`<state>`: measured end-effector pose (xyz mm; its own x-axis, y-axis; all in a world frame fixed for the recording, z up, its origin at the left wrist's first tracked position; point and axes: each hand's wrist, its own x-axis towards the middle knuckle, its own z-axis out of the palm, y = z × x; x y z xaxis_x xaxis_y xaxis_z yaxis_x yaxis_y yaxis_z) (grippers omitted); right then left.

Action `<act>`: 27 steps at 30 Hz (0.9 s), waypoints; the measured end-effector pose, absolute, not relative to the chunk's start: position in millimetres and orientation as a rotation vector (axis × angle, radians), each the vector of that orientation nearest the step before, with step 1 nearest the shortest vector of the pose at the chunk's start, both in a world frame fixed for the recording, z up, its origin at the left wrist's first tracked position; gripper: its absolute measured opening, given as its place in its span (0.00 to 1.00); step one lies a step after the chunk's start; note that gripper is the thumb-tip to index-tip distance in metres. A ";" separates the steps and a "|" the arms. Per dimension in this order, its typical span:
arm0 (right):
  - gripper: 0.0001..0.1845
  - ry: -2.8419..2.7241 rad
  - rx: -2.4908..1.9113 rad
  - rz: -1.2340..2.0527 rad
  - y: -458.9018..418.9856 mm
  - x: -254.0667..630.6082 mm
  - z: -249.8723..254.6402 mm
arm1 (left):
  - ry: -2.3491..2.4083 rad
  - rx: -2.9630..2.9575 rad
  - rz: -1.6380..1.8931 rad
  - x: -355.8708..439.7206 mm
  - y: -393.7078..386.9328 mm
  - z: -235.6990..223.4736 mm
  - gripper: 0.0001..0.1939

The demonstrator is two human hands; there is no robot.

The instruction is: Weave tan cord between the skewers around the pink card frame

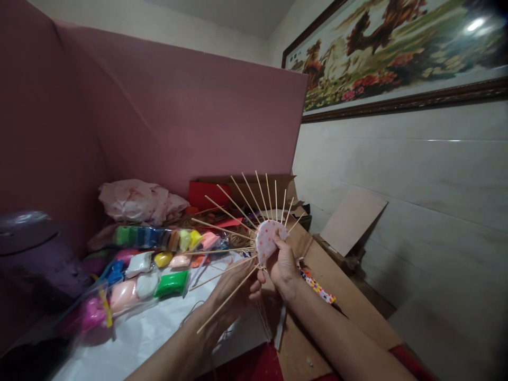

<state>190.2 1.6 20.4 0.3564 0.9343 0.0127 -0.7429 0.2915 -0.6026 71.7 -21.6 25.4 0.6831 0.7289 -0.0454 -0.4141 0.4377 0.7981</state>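
Note:
A round disc covered in pale pink cloth with red dots (265,241) is held up in front of me, with thin wooden sticks (234,191) fanning out from its edge. My right hand (286,262) grips the disc at its right side, thumb pressed on the cloth face. My left hand (234,288) is at the disc's lower left edge, behind some of the sticks, with its fingers curled in. What those fingers hold is partly hidden. Below the hands hang thin cords (262,315).
Bags of coloured clay (171,284) lie on a white sheet (130,344) at left. A brown board (349,323) and a dotted cloth strip (317,288) are at right. A crumpled pink bag (138,201) sits behind. A cardboard piece (353,219) leans on the wall.

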 end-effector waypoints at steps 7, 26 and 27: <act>0.15 -0.334 -0.473 1.373 -3.0 183.6 25.5 | 0.488 1.045 0.845 63.5 -17.5 40.5 0.13; 0.15 -0.253 -0.377 1.427 -4.4 181.1 27.7 | 0.624 1.172 0.969 62.6 -12.9 33.3 0.16; 0.15 -0.250 -0.378 1.428 -4.4 181.1 27.8 | 0.629 1.167 0.959 62.8 -12.8 33.5 0.16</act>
